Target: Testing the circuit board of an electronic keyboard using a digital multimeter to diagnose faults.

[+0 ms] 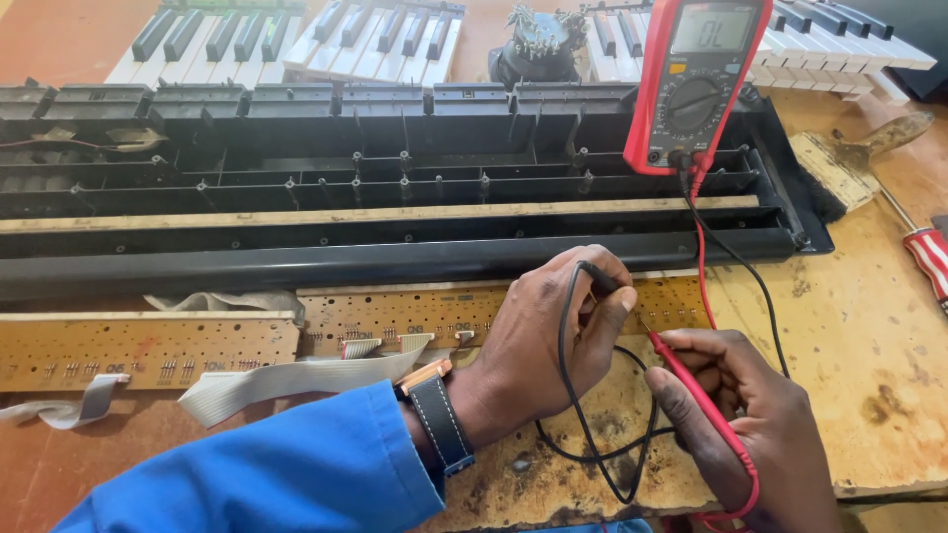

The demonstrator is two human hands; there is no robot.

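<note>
My left hand (pixel 553 341) pinches a black test probe (pixel 599 279) against a long tan circuit board (pixel 395 321) on the workbench. My right hand (pixel 746 419) grips a red test probe (pixel 691 385), its tip touching the same board close to the black one. Black and red leads (pixel 706 247) run up to a red multimeter (pixel 693 84) leaning on an open black keyboard casing (pixel 375 197). A blue sleeve and a wristwatch (pixel 434 415) cover my left forearm.
Grey ribbon cables (pixel 296 380) trail from the board. Loose sets of white and black piano keys (pixel 296 39) lie behind the casing, beside a dark cup of screws (pixel 541 44). A brush (pixel 854 158) and a red-striped screwdriver (pixel 928 257) lie at right.
</note>
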